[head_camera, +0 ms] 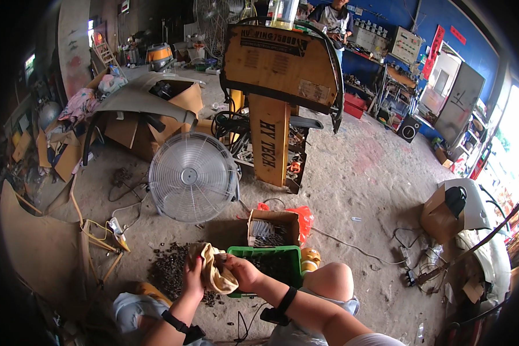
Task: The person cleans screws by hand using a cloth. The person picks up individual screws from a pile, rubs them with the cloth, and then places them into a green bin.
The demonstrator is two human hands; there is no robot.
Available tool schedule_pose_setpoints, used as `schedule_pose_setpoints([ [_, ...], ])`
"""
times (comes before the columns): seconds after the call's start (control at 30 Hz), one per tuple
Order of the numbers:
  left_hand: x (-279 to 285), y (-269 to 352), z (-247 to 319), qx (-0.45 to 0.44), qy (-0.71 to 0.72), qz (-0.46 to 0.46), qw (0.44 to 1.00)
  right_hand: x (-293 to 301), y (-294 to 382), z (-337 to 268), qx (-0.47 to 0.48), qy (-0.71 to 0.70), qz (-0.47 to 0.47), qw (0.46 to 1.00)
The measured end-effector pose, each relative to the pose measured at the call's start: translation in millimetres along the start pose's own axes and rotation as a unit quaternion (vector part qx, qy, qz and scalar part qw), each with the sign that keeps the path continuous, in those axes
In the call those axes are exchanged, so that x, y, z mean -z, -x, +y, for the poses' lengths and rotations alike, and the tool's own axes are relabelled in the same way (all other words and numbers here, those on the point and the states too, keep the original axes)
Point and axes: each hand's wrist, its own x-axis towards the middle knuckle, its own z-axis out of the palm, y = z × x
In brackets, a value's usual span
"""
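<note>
A crumpled beige cloth [218, 274] is held up between my hands, above the floor and the left side of a green plastic crate [264, 250]. My left hand [192, 277] grips its left side. On the other side, the curled fingers of my right hand [245, 273] hold the cloth near its folded opening, with the fingertips partly hidden. Below and to the left, small dark metal parts [168, 270] lie heaped on the concrete. More dark pieces fill the crate, partly covered by my right forearm. Behind the crate, an open cardboard box [296, 225] contains slim pale and metallic parts.
A floor fan [190, 176] stands ahead to the left, beside a yellow machine column [268, 138]. Red plastic [305, 220] lies by the box. A cable [359, 248] crosses the floor rightward to a power strip [405, 257]. Another person [338, 21] stands at the back.
</note>
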Motion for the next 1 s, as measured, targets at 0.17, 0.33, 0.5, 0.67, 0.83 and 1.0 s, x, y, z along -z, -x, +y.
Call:
schedule_pose_setpoints([
  [0.17,-1.2,2.9,16.7,-0.023,-0.086,0.008,0.996,5.7,1.2,-13.0,0.033,0.051,0.072,0.996],
  [0.33,27.8,-16.0,34.2,-0.052,0.179,-0.041,0.982,1.3,-0.6,-31.3,0.012,0.283,0.302,0.91],
  [0.5,43.2,-32.8,50.1,-0.014,0.345,-0.025,0.938,107.5,11.1,-66.8,-0.09,0.656,0.322,0.677],
  [0.67,84.5,-18.6,94.2,-0.128,0.29,0.096,0.944,110.8,24.5,-36.3,-0.015,0.852,0.33,0.407],
  [0.83,110.5,-29.4,82.8,-0.13,0.258,0.226,0.931,133.5,34.7,-43.2,-0.07,0.821,0.298,0.482],
  [1.0,105.0,-25.4,86.0,-0.11,0.315,0.195,0.922,134.7,12.8,-28.6,-0.195,0.69,0.227,0.66],
])
